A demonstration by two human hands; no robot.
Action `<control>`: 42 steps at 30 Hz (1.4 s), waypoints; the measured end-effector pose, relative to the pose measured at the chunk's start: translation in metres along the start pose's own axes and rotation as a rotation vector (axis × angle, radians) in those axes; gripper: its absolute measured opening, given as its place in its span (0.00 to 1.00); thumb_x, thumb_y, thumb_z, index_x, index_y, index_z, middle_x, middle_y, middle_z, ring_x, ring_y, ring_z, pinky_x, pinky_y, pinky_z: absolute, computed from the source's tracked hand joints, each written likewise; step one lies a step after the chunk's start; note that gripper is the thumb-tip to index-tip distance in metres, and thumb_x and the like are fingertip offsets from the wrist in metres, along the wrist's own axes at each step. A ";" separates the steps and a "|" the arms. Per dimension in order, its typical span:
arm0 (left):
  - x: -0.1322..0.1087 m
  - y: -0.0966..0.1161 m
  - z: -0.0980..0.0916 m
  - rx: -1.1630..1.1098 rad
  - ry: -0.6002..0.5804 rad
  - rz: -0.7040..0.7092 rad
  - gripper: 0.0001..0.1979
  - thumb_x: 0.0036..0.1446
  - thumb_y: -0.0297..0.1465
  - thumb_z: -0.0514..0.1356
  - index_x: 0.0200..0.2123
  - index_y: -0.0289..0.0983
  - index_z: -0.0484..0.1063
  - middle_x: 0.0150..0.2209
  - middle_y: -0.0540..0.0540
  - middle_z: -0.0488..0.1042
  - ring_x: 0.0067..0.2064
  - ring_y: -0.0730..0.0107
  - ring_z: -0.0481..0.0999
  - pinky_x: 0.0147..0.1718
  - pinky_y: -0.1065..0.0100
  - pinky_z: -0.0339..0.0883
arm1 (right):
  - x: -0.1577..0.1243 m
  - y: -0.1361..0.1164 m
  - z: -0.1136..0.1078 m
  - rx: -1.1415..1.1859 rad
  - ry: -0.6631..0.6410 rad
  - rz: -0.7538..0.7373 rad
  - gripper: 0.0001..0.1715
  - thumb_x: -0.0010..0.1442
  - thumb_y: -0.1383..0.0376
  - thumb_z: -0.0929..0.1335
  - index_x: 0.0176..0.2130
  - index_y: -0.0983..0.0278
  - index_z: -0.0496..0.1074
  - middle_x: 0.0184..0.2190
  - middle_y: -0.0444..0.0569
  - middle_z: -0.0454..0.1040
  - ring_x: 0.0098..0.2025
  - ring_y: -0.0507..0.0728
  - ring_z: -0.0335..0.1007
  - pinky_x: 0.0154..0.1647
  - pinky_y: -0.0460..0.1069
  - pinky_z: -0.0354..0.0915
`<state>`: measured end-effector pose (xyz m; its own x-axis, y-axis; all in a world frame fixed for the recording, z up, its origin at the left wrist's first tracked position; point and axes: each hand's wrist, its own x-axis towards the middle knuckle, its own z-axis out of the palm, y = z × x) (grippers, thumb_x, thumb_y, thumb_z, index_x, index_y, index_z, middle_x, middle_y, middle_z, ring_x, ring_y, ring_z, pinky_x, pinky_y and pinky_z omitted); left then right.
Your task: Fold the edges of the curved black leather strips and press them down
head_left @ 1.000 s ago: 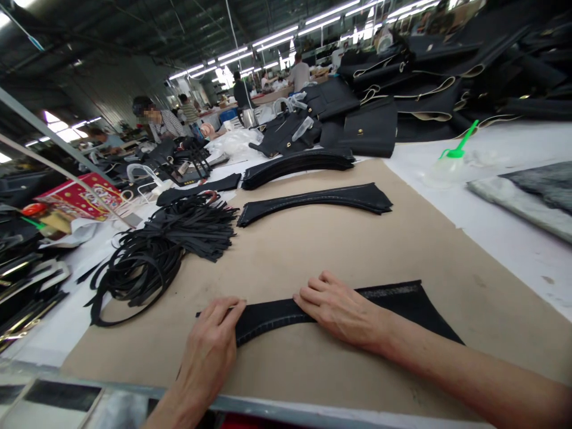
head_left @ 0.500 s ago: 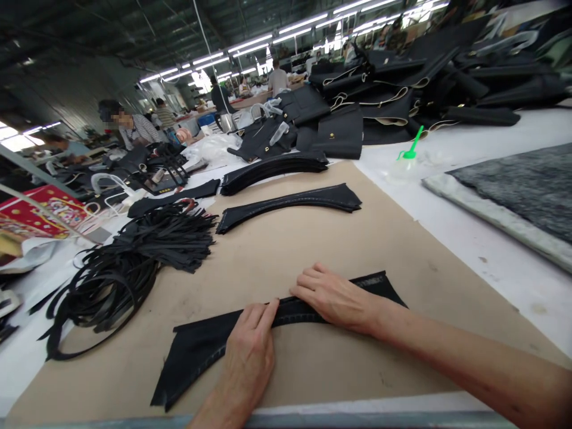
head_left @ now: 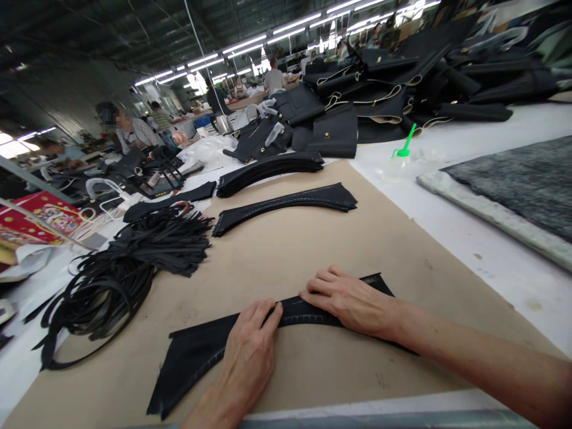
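A long, curved black panel (head_left: 192, 351), which looks like leather or a leather-like sheet, lies across brown paper in front of me. Its lower curved edge carries a row of pale stitch-like marks. At its middle, my left hand (head_left: 252, 345) is closed on the upper edge, thumb and fingers close together. Farther right, my right hand (head_left: 344, 298) has its bent fingers on the same edge. The fingertips partly hide the edge, and my right forearm covers part of the panel's right end.
Beyond are a similar curved panel (head_left: 286, 205) and a stack of panels (head_left: 270, 171). Black strips (head_left: 152, 244) lie left. Black bag pieces (head_left: 384, 89) are heaped at the back, near a green-tipped bottle (head_left: 403, 156). A grey slab (head_left: 518, 185) lies right. People work in the background.
My right hand has slid a little to the right along the panel's upper edge, covering more of the right end. My left hand stays nearly in place. The view has shifted slightly.
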<state>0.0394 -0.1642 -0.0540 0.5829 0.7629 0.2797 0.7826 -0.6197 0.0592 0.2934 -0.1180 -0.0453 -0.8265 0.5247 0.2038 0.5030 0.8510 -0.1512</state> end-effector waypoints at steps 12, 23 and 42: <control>0.005 -0.004 -0.010 0.031 -0.151 0.037 0.24 0.56 0.16 0.48 0.55 0.31 0.65 0.41 0.42 0.71 0.42 0.60 0.69 0.43 0.58 0.72 | -0.001 -0.002 -0.004 -0.015 0.007 0.015 0.10 0.68 0.69 0.62 0.49 0.65 0.67 0.41 0.49 0.67 0.41 0.58 0.58 0.42 0.53 0.54; 0.025 0.028 0.004 -0.135 0.057 -0.011 0.21 0.61 0.17 0.46 0.56 0.32 0.63 0.46 0.41 0.71 0.47 0.63 0.69 0.48 0.62 0.70 | -0.001 -0.003 -0.007 -0.061 0.010 -0.006 0.08 0.68 0.69 0.62 0.46 0.66 0.68 0.38 0.48 0.67 0.39 0.58 0.57 0.39 0.54 0.54; 0.031 0.035 0.015 -0.003 -0.068 0.006 0.29 0.55 0.15 0.47 0.59 0.35 0.61 0.42 0.43 0.69 0.44 0.61 0.66 0.46 0.59 0.71 | -0.042 0.023 -0.007 0.019 0.058 0.125 0.10 0.68 0.72 0.60 0.42 0.65 0.70 0.37 0.48 0.68 0.40 0.56 0.60 0.43 0.52 0.55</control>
<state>0.0881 -0.1602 -0.0572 0.6008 0.7701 0.2145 0.7787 -0.6245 0.0608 0.3413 -0.1207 -0.0508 -0.7418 0.6272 0.2376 0.5955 0.7789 -0.1966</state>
